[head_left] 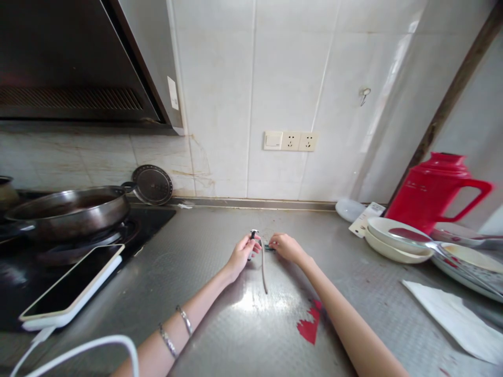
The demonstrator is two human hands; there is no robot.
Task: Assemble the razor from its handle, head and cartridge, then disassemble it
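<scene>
Near the middle of the metal countertop (204, 246), my left hand (241, 254) is closed around a small tool (253, 233) with a dark part and a shiny top. A thin greyish strip (263, 267) hangs or lies between the two hands, its lower end curving toward me. My right hand (286, 247) has its fingers pressed together on a small dark green piece (269, 247) at the counter surface. The fingertips hide part of that piece. Two silver bracelets are on my left forearm.
A pan (70, 212) sits on the stove at left, with a phone (74, 285) and white cable in front. Red scraps (309, 327) lie near my right forearm. At right are stacked bowls (396, 251), plates, a red thermos (432, 193) and a white napkin (451, 319).
</scene>
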